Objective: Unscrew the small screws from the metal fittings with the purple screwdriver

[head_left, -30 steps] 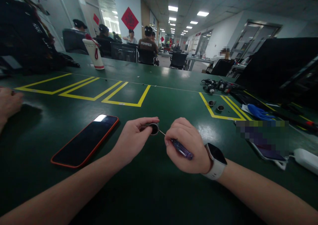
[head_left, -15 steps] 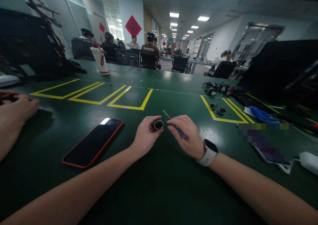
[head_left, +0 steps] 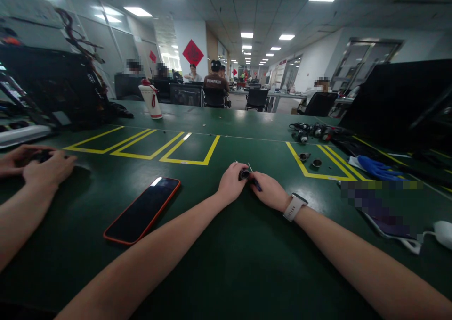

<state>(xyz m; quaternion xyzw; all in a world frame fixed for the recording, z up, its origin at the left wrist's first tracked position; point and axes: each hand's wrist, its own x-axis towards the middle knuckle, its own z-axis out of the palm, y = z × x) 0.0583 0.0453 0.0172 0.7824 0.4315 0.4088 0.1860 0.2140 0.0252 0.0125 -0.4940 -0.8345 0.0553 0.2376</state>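
Observation:
My left hand (head_left: pixel 231 184) pinches a small black ring-shaped part (head_left: pixel 244 174) just above the green table (head_left: pixel 226 263). Right beside it, my right hand (head_left: pixel 270 192) grips a thin blue-handled screwdriver (head_left: pixel 254 182) whose metal tip points up and away, next to the part. A white watch (head_left: pixel 294 206) sits on my right wrist. Both hands are stretched far forward, close together.
A red-cased phone (head_left: pixel 143 210) lies face up to the left. Two small round parts (head_left: pixel 310 160) sit in a yellow-taped box, with black parts (head_left: pixel 310 131) behind and a blue glove (head_left: pixel 376 167) to the right. A co-worker's hands (head_left: pixel 38 165) rest at far left. A white bottle (head_left: pixel 151 102) stands at the back.
Both my hands have moved forward, away from me. The screwdriver tip has come out of the ring part and now points upward beside it. The co-worker's hands came further into view.

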